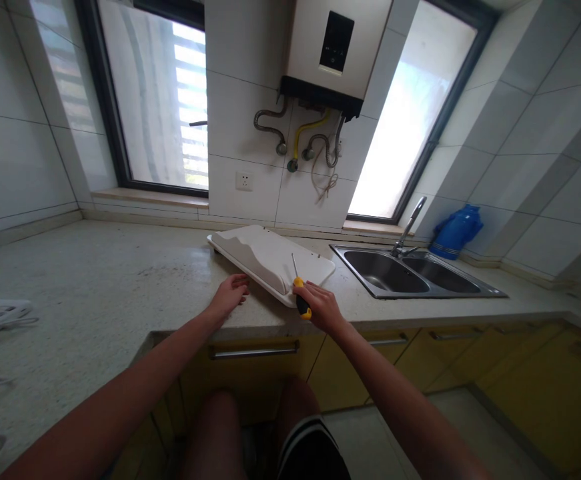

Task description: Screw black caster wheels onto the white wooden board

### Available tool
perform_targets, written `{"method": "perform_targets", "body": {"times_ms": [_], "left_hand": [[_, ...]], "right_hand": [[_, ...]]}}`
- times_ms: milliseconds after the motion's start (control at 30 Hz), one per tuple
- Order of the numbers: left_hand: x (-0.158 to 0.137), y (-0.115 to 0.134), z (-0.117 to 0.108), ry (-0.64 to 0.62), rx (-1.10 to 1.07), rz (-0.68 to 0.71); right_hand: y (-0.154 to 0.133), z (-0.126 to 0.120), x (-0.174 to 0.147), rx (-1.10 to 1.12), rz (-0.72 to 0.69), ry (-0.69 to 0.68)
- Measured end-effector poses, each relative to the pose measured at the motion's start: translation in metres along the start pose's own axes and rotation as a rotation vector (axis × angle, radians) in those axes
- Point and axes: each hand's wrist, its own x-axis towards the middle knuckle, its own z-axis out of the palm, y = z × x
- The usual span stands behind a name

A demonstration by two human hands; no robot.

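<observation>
My right hand (321, 308) is closed round the yellow and black handle of a screwdriver (301, 300). The screwdriver's thin metal shaft points up and away, over the near right part of a flat white plastic piece (295, 257). That piece lies slantwise on the counter (135, 267). Along its near left side runs a raised, wavy-edged ridge, and small dark marks show at its far edge. My left hand (230, 298) is just off the piece's near left edge, low over the counter. Its fingers are loosely bent, with nothing seen in them; I cannot tell whether they touch the edge.
Right of the white piece is a double sink (387, 272) with a tap (406, 233). A blue plastic bundle (455, 232) stands behind it. A white device with cords (0, 315) lies at the far left. A water heater (337, 50) hangs above; yellow drawers (250, 380) lie below.
</observation>
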Motion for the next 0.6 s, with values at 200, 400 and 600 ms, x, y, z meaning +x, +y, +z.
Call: {"method": "perform_targets", "body": {"times_ms": [200,400,600], "left_hand": [[0.013,-0.003,-0.01,0.107,-0.011,0.064],[0.018,-0.004,-0.023,0.247,0.022,0.094],[0.019,-0.011,-0.028,0.473,0.098,0.066]], "right_hand": [[-0.011,-0.048,-0.027,0.02,-0.131,0.091],[-0.02,-0.09,-0.028,0.129,-0.214,0.172],[-0.029,-0.107,-0.014,0.242,-0.217,0.299]]}}
